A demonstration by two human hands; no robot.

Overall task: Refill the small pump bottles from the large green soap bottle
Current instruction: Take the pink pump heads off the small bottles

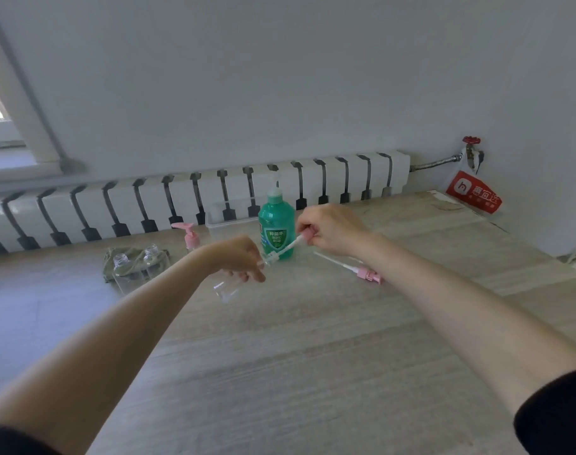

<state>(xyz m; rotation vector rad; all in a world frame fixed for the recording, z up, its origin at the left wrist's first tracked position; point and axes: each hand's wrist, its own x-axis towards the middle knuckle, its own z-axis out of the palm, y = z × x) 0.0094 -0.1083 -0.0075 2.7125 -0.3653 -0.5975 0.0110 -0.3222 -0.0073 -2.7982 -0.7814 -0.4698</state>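
Now the left hand (244, 257) curls around a small clear bottle (227, 289), held tipped just above the surface (312, 356). The right hand (329, 228) pinches a pink pump (308, 233), and its white tube reaches the bottle's mouth. The big green soap bottle (276, 231) stands just behind, between both hands. Another pump (367, 274) lies flat by the right arm. Far left, two open bottles (120, 261) sit on a cloth (134, 254), near a pink-topped bottle (189, 236) and a clear box (227, 221). Wide bare wood lies under both arms. A radiator (181, 198) lines the far edge.
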